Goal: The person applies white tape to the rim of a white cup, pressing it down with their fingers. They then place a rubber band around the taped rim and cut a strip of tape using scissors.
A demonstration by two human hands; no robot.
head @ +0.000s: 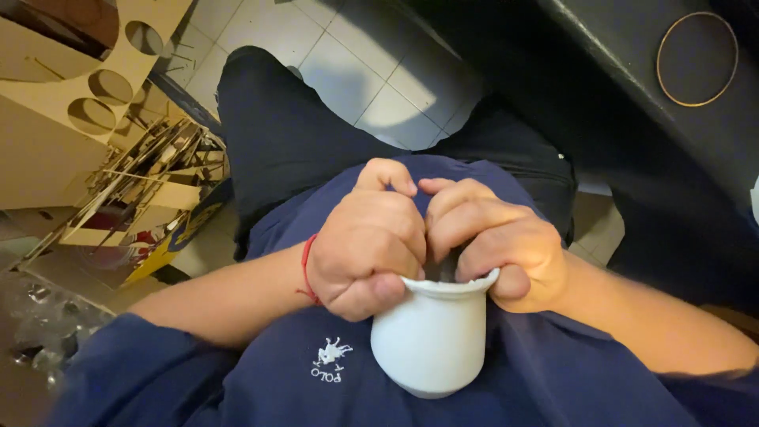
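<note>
Head view, looking down: I have the white ceramic jar (431, 336) at six o'clock, resting against my navy shirt (277, 379). My left hand (368, 245) is curled tight at the rim's ten o'clock side, grip closed on the lip. My right hand (498, 241) hooks the rim at two o'clock, fingers dipping inside; whatever they pinch there, I can't quite see. Cardboard cutouts (87, 103) sit at ten o'clock.

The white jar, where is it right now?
In the head view the white jar sits low and just right of centre, against the person's dark blue shirt, gripped at its rim by the left hand and right hand.
</note>
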